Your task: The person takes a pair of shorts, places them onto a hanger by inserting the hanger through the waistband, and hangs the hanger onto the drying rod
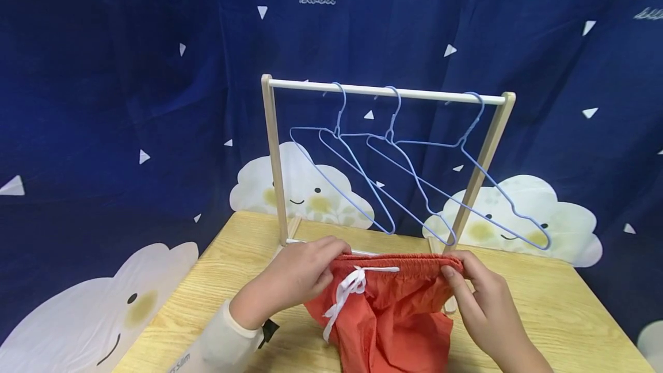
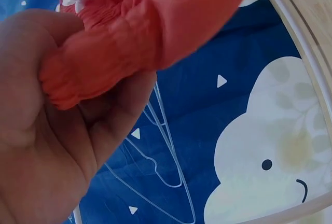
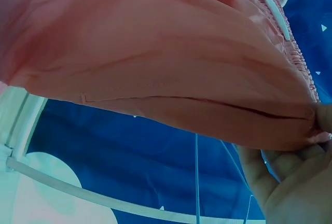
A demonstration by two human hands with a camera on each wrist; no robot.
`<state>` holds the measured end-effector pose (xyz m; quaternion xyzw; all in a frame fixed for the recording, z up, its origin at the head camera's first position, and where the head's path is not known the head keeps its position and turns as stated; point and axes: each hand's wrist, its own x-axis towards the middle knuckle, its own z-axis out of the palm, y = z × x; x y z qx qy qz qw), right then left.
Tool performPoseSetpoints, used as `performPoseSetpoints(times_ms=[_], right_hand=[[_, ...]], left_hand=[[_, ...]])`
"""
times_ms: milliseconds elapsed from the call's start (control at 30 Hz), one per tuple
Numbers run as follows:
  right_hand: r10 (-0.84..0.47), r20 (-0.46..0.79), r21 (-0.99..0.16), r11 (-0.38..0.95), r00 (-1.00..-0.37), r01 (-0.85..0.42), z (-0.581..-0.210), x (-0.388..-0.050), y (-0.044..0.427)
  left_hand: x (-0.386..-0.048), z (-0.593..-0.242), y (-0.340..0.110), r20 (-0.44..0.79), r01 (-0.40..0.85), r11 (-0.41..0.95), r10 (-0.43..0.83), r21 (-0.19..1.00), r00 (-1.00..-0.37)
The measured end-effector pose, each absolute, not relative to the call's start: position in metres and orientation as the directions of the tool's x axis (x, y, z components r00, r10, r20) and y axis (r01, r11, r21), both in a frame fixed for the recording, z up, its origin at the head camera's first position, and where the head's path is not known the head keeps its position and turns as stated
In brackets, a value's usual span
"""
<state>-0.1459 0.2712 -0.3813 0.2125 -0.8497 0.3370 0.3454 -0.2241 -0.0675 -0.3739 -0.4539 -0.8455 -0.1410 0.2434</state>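
Red shorts [image 1: 399, 304] with an elastic waistband and a white drawstring bow [image 1: 352, 284] hang between my two hands above the table. My left hand [image 1: 297, 275] grips the waistband's left end; in the left wrist view the gathered fabric [image 2: 104, 58] lies between thumb and fingers. At the opposite end of the waistband, my right hand [image 1: 484, 304] pinches the corner with the thumb in front. The right wrist view shows a side seam slit [image 3: 207, 101] running towards that hand. The lower part of the shorts runs out of the head view.
Behind the shorts stands a wooden rack [image 1: 277, 160] with a white rail [image 1: 425, 94]. Three blue wire hangers hang from it: left [image 1: 357, 160], middle [image 1: 409, 160] and right [image 1: 497, 186]. The wooden table [image 1: 559, 315] meets a dark blue curtain [image 1: 129, 62] with clouds.
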Motion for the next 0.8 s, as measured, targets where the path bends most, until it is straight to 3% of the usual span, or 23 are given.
performPoseSetpoints(times_ms=[367,800], right_hand=[[-0.074,0.726,-0.478,0.661,-0.684,-0.579,-0.378,-0.148,0.279],[0.020,0.713,-0.546,0.643,-0.701,-0.537,-0.371,-0.147,0.288]], left_hand=[[-0.221,-0.371,-0.072,0.500,0.853,0.519,0.724,0.058,-0.475],[-0.227,-0.365,-0.075,0.636,0.850,0.519,0.626,0.092,-0.451]])
